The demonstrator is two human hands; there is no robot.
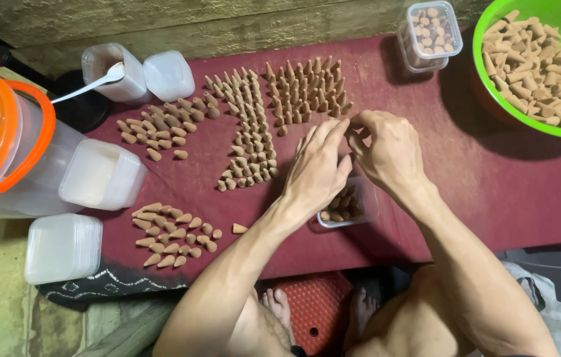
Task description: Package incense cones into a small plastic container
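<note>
Red cloth [492, 178]: two hands, left hand [317, 175], right hand [389, 152], over one box [350, 206].

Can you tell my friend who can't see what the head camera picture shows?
A person's left hand and right hand meet, fingertips together, above a small clear box partly filled with brown cones. It sits on a dark red cloth beside rows of standing cones and lying cones. A green bowl of cones sits at the top right.
</note>
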